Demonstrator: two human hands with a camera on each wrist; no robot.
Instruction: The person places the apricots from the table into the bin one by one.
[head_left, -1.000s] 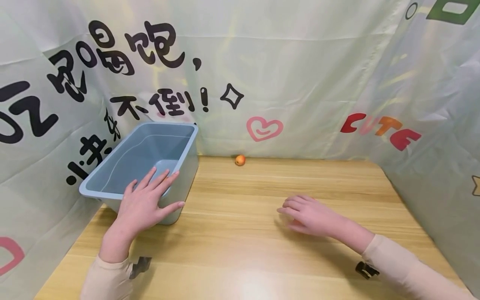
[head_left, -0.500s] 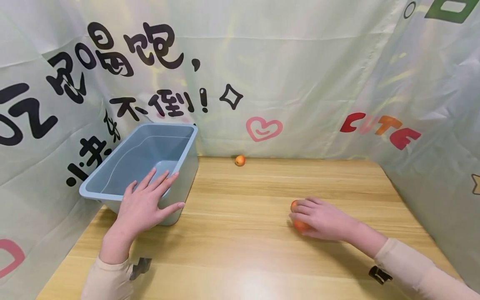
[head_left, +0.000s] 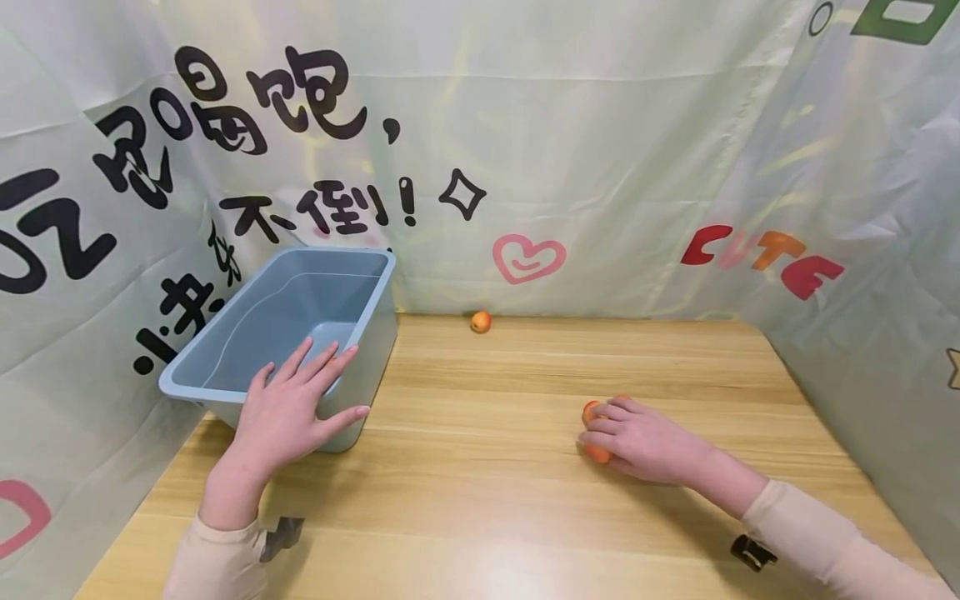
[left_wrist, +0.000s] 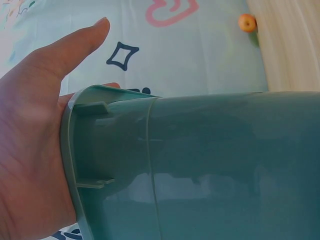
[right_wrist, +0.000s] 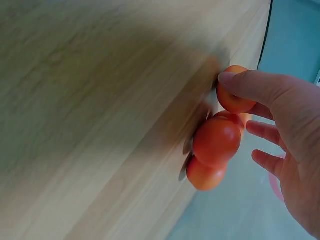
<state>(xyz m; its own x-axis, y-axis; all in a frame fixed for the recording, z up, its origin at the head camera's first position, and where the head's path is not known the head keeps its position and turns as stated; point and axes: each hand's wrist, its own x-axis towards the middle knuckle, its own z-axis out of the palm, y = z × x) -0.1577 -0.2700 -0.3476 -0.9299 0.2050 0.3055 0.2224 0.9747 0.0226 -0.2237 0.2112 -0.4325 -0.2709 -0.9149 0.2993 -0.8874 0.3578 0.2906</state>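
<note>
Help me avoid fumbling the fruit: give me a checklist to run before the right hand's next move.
1. Bin upright: ok.
2. Left hand against the bin: ok, fingers spread over its near side.
3. Right hand on a fruit: ok, its thumb touches it.
4. That fruit free of its neighbours: cannot tell; they overlap in view.
5. All fruit together: not ok, the far fruit lies apart near the table's back edge.
</note>
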